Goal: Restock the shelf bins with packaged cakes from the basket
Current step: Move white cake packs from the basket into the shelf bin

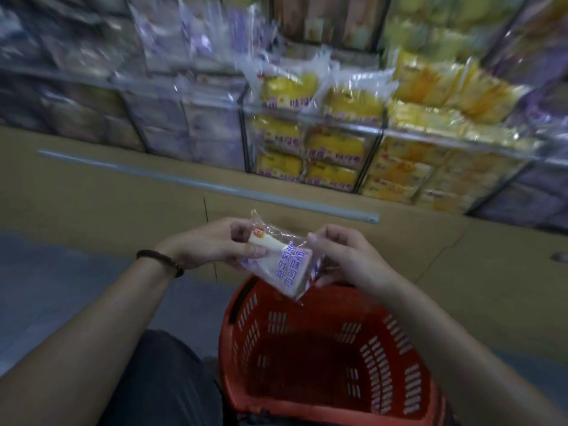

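Packaged cake (284, 265): one, held over basket (246, 327), long axis 10-to-4 o'clock. Left hand (212, 244) pinches 10 o'clock end; right hand (347, 256) pinches 3 o'clock edge. Purple-pack shelf bins (190, 130) lie at 11 o'clock.

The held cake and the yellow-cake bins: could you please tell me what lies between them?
Head view: between the cake and the bins, only a tan panel crossed by a grey bar.

Dim, motion-blurred, bowed wide-angle edges.
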